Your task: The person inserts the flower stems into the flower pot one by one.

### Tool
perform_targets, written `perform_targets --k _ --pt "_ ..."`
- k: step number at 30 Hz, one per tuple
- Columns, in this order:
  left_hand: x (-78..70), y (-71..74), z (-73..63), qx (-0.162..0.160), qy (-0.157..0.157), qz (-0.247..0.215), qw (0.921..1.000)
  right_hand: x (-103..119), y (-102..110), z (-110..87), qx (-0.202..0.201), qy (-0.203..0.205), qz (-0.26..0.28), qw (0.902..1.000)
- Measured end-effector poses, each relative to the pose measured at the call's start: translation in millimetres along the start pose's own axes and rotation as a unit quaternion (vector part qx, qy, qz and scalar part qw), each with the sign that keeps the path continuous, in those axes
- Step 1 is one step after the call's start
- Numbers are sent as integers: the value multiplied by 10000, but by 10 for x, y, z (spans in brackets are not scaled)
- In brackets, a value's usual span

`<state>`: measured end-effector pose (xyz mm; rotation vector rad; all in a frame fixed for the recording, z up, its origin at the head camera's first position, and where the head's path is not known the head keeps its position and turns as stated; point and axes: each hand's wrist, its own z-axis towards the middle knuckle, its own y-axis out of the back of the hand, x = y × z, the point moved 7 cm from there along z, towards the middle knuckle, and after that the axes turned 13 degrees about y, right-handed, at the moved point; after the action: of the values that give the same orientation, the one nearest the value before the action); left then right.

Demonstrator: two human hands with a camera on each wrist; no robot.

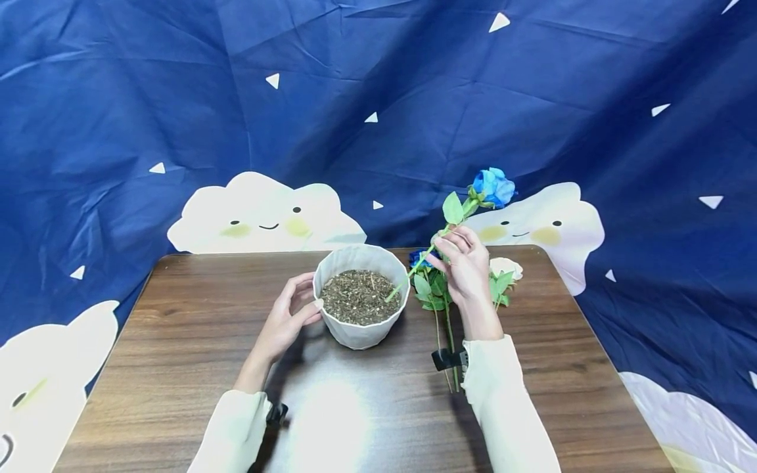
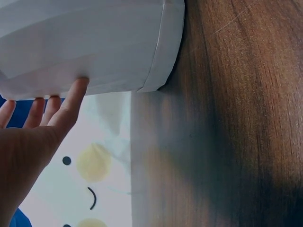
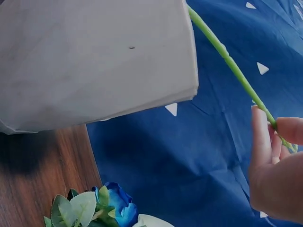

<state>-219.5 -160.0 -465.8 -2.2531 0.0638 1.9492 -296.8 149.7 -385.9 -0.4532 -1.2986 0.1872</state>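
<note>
A white faceted flower pot (image 1: 357,334) holds dark soil (image 1: 357,299). Against its left side rests my left hand (image 1: 288,310); in the left wrist view its extended fingers (image 2: 71,101) touch the pot's outer wall (image 2: 94,47). Right of the pot, my right hand (image 1: 468,272) pinches the green stem of a blue rose (image 1: 495,187). The rose leans, bloom up and to the right, while its lower stem end reaches over the rim to the soil at the pot's right side. Whether the tip is in the soil I cannot tell.
Beneath and beside my right forearm lie a darker blue rose (image 1: 421,259) and a white rose (image 1: 506,268), with leaves and long stems on the wooden table (image 1: 195,341). Behind the table hangs a blue cloth (image 1: 331,144) with white clouds and triangles.
</note>
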Motion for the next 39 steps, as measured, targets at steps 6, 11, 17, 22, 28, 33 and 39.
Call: perform_targets --k 6,11,17,22,28,33,39 --pt "-10 -2 6 16 -35 17 10000 -43 -113 4 277 202 -329 9989" --pt "-10 -3 10 63 -15 -19 10000 -101 -191 0 423 371 -526 9970" --pt "-19 -6 27 123 16 -75 9999 -124 -290 10 542 651 -745 9936" --pt "-28 0 35 171 50 -39 9998 -112 -362 0 633 922 -1077 9879" --pt "-33 4 57 224 55 -24 9997 -121 -459 -33 941 1367 -1544 9740" --pt "-30 6 53 235 79 -40 9997 -157 -546 -78 1306 1677 -1916 9582" --pt "-25 7 48 230 52 -35 9997 -245 -604 -93 1489 1715 -2153 9498"
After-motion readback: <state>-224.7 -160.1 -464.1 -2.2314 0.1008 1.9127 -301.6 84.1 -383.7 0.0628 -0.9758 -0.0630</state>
